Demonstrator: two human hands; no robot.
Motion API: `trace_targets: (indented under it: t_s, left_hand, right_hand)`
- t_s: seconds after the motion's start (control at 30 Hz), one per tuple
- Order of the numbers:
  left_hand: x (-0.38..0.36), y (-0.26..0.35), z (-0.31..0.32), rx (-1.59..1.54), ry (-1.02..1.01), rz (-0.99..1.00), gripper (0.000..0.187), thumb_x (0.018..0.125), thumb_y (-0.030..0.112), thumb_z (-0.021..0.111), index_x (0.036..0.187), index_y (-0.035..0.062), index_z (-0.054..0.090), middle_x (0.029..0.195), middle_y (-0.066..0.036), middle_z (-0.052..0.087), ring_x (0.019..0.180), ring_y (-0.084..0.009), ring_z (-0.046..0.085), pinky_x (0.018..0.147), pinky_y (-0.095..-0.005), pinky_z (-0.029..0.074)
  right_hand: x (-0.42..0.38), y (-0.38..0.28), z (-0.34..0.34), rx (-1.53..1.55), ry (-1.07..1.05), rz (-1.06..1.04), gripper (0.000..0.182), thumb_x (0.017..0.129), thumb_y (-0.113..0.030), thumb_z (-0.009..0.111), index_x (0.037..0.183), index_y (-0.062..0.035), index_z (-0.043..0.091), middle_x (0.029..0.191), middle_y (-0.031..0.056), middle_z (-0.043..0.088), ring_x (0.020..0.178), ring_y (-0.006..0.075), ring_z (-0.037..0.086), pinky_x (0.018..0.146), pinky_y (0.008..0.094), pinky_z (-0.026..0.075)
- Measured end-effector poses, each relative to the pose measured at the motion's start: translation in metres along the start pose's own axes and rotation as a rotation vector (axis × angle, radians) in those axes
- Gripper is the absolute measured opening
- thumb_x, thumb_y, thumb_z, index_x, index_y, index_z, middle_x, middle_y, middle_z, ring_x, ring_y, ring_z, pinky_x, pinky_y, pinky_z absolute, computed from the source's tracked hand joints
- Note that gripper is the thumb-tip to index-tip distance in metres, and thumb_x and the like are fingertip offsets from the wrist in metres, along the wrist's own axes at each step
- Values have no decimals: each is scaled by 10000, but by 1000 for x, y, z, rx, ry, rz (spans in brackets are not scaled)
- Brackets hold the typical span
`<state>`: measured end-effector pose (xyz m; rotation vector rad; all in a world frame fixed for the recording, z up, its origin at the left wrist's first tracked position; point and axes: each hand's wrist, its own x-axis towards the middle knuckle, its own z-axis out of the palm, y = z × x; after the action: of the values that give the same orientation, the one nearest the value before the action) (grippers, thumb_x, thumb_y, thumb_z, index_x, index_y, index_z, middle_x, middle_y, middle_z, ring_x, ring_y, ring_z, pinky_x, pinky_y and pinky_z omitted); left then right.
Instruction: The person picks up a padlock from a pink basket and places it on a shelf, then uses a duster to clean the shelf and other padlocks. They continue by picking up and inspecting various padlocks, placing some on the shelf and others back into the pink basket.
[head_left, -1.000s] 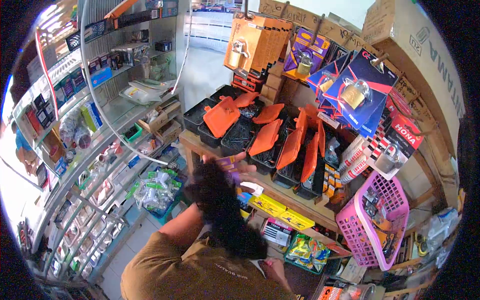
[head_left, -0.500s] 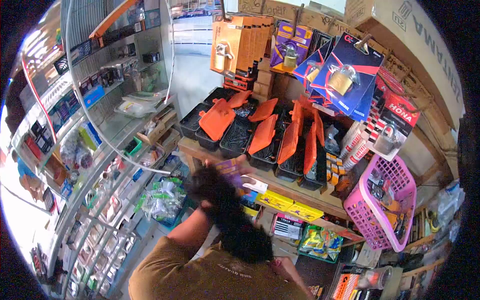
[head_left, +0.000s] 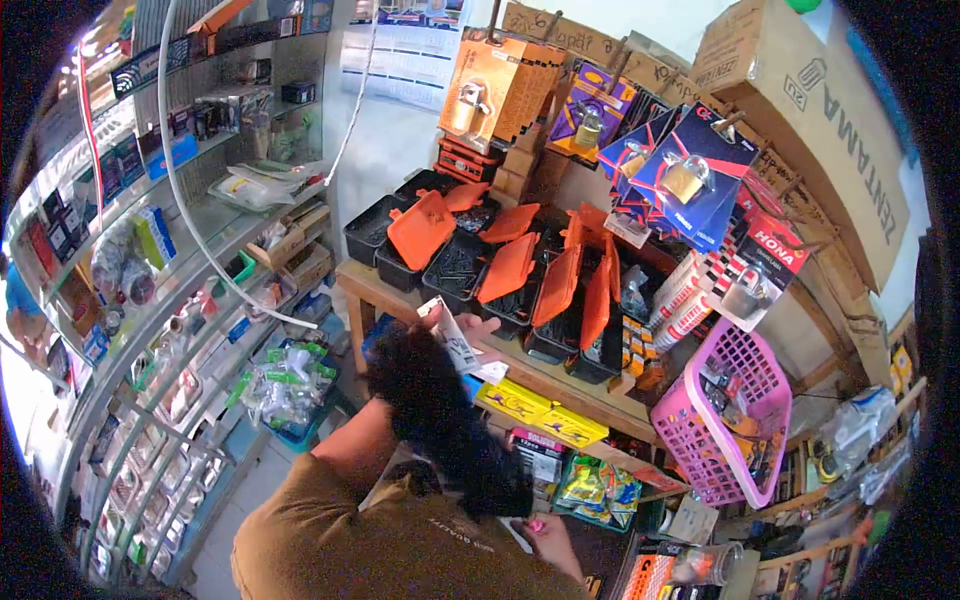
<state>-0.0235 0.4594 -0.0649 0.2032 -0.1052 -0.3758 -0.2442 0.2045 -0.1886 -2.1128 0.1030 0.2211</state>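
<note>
My left hand (head_left: 484,338) reaches forward at the shelf's front edge, its fingers around a flat white packaging card (head_left: 452,338) with dark print. A black, hair-like mass (head_left: 430,410) covers the wrist and part of the forearm. Low in the view, my right hand (head_left: 553,545) is curled in front of the brown shirt (head_left: 370,540), with a small pink thing (head_left: 538,525) at its fingers that I cannot make out. Beyond the left hand stand black bins (head_left: 455,272) with orange lids (head_left: 508,267), full of dark small hardware.
Carded padlocks (head_left: 684,180) hang from hooks above the bins. A pink basket (head_left: 690,425) stands at right, a large carton (head_left: 810,130) above it. Yellow boxes (head_left: 545,410) sit under the wooden shelf (head_left: 400,302). A glass cabinet (head_left: 230,150) and bagged goods (head_left: 290,385) are at left.
The card in my left hand showed a purple face before and now shows a white printed one. My right hand has come further into view, with something pink. The view has shifted slightly.
</note>
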Motion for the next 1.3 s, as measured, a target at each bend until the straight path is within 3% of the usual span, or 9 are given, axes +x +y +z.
trace_targets:
  t_s: [0.07, 0.33, 0.4, 0.47, 0.53, 0.67, 0.8, 0.9, 1.3]
  left_hand:
    - [4, -1, -6, -73, -439, -146, 406, 854, 302, 431, 1164, 40, 425, 1161, -140, 491, 1136, -346, 406, 941, -521, 320]
    - [-10, 5, 14, 74, -165, -53, 744, 819, 611, 266, 1257, 14, 337, 1249, -160, 413, 1133, -303, 418, 975, -425, 301]
    - [-2, 3, 3, -286, -655, -165, 745, 839, 590, 236, 1272, -12, 302, 1279, -140, 385, 1188, -261, 360, 1012, -369, 242]
    - [-8, 0, 8, 337, -69, 76, 761, 839, 597, 210, 1278, -19, 287, 1289, -139, 372, 1196, -257, 345, 1014, -362, 230]
    - [-6, 12, 0, 3, -681, -188, 803, 823, 624, 199, 1285, -30, 267, 1300, -144, 357, 1199, -261, 342, 1013, -361, 235]
    - [-13, -1, 16, 183, -135, 35, 879, 728, 738, 209, 1254, 47, 338, 1214, -181, 436, 1072, -321, 461, 931, -450, 338]
    - [-14, 8, -5, 92, -627, -126, 935, 725, 741, 192, 1301, 6, 243, 1310, -165, 329, 1161, -294, 392, 977, -440, 289]
    - [-18, -1, 11, 352, -100, 87, 903, 674, 777, 253, 1283, 113, 312, 1244, -205, 394, 1074, -383, 449, 912, -474, 357]
    - [-11, -9, 5, 272, -94, -50, 903, 709, 752, 191, 1233, 34, 352, 1185, -185, 450, 1074, -310, 463, 913, -427, 367]
  right_hand:
    - [4, 33, 17, 38, 29, 120, 258, 724, -166, 662, 619, -11, 486, 525, 10, 429, 527, 83, 379, 484, 256, 342]
    - [15, 16, 23, 54, 253, -38, 290, 745, -229, 658, 579, -37, 516, 495, -15, 453, 462, 64, 374, 432, 244, 308]
    - [16, 5, 24, 70, 340, 41, 297, 740, -234, 659, 578, -31, 515, 493, -3, 457, 463, 74, 378, 437, 255, 320]
    - [14, -7, 22, -26, 171, 144, 294, 712, -290, 666, 677, -12, 577, 515, 54, 480, 478, 132, 420, 487, 309, 373]
    - [12, -21, 18, -32, 125, 191, 255, 706, -276, 671, 709, -29, 608, 529, 56, 503, 489, 121, 442, 495, 298, 385]
    - [17, -25, 23, 34, 226, 67, 285, 722, -241, 641, 586, -18, 528, 480, 19, 463, 462, 89, 394, 441, 274, 339]
    - [28, 21, 31, -12, 219, -44, 246, 697, -190, 619, 560, -19, 509, 464, 27, 442, 454, 92, 393, 441, 267, 331]
    - [34, 18, 31, -59, 254, 23, 272, 703, -197, 618, 542, -18, 491, 462, 20, 430, 455, 87, 382, 438, 267, 324]
    - [27, 36, 19, -25, 252, -13, 269, 733, -159, 635, 547, -30, 491, 478, -27, 443, 439, 57, 379, 403, 244, 295]
